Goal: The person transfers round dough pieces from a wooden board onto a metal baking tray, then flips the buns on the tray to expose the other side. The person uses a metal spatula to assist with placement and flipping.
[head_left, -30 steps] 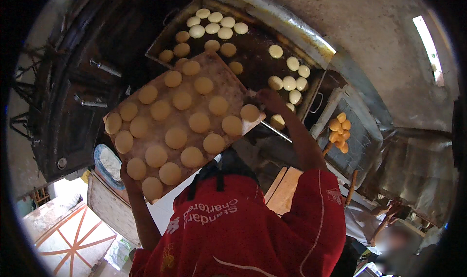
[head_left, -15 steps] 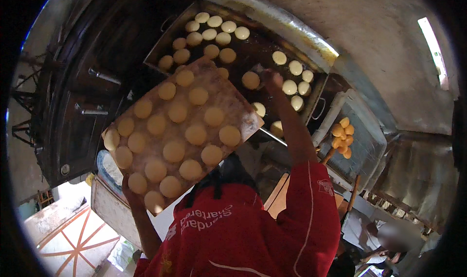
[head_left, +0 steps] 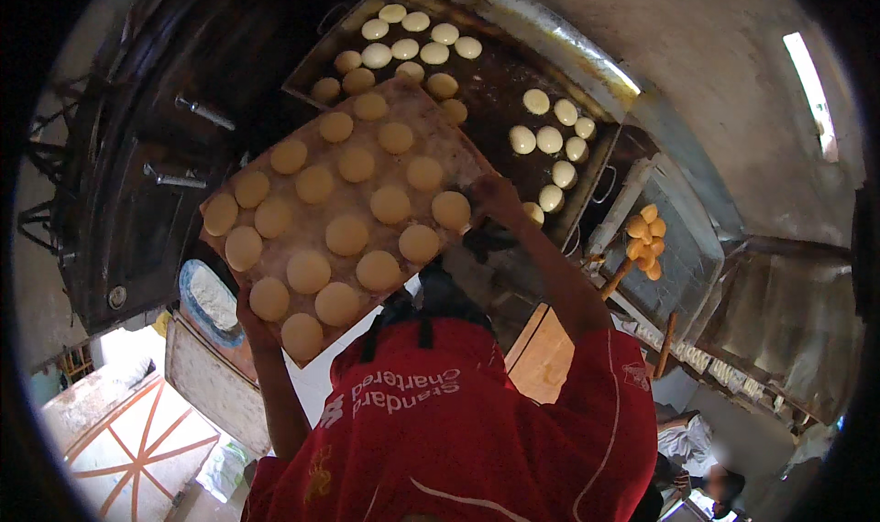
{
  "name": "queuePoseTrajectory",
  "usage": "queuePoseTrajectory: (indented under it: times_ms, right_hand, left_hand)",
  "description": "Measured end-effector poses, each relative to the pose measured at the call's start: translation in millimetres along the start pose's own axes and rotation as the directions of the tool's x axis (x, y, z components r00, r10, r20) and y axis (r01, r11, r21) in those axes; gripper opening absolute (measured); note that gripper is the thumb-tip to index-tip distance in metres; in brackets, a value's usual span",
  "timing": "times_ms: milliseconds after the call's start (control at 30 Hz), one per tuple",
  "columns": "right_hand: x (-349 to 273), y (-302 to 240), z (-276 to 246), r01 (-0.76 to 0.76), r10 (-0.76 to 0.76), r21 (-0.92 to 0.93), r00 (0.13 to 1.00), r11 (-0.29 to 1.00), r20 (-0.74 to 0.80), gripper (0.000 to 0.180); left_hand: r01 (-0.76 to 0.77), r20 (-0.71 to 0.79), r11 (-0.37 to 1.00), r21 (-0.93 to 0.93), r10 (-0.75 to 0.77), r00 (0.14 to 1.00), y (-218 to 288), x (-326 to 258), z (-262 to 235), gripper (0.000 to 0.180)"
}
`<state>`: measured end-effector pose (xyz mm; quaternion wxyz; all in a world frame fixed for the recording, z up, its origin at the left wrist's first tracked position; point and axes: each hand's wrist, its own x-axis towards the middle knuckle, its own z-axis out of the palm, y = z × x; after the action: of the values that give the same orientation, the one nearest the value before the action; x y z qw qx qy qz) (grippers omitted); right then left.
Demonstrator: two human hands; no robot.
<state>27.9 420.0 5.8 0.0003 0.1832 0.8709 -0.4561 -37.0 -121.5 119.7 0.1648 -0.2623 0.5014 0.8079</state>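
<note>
A floured wooden board (head_left: 275,178) carrying several rows of pale dough rounds (head_left: 346,235) is held out in front of me. My left hand (head_left: 258,318) grips its lower left edge, fingers mostly hidden underneath. At the board's right corner is my right hand (head_left: 495,199), its dim fingers closed over the edge beside the last dough round. Beyond the board stands a large rectangular frying pan (head_left: 587,201) of dark oil. Pale rounds (head_left: 549,140) float in it, in one group at the far left and another at the right. The board hides the pan's near left part.
Right of the pan, a wire-mesh tray (head_left: 683,215) holds a pile of golden fried buns (head_left: 646,240). A blue-rimmed basin of flour (head_left: 213,295) sits left below the board. Dark cabinets with metal handles (head_left: 174,175) line the left. Another person (head_left: 724,490) is at the lower right.
My right hand has let go of a dough round in the oil and drawn back to the board's right corner. The board has shifted slightly away and right.
</note>
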Motion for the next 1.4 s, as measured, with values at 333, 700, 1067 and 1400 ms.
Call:
queuePoseTrajectory:
  times_ms: [333,700,1067,1400]
  right_hand:
    - [80,86,-21,0.008,0.06,0.381,0.984,0.925,-0.165,0.018]
    - [132,-22,-59,-0.054,-0.067,-0.175,0.784,0.983,-0.618,0.022]
    - [77,-35,57,0.222,-0.215,-0.043,0.97,0.974,0.116,0.031]
    - [139,51,-17,0.024,-0.018,0.034,0.986,0.999,-0.166,0.031]
  left_hand:
    - [-0.07,-0.069,0.986,0.15,0.081,0.994,8,-26,-11,0.044]
    - [-0.084,-0.158,0.996,0.008,0.084,0.984,-5,-46,-51,0.042]
    - [-0.081,-0.083,0.996,0.032,0.083,0.993,-8,-31,-37,0.04]
    - [-0.1,-0.026,0.99,0.095,0.103,0.994,0,-38,-83,0.051]
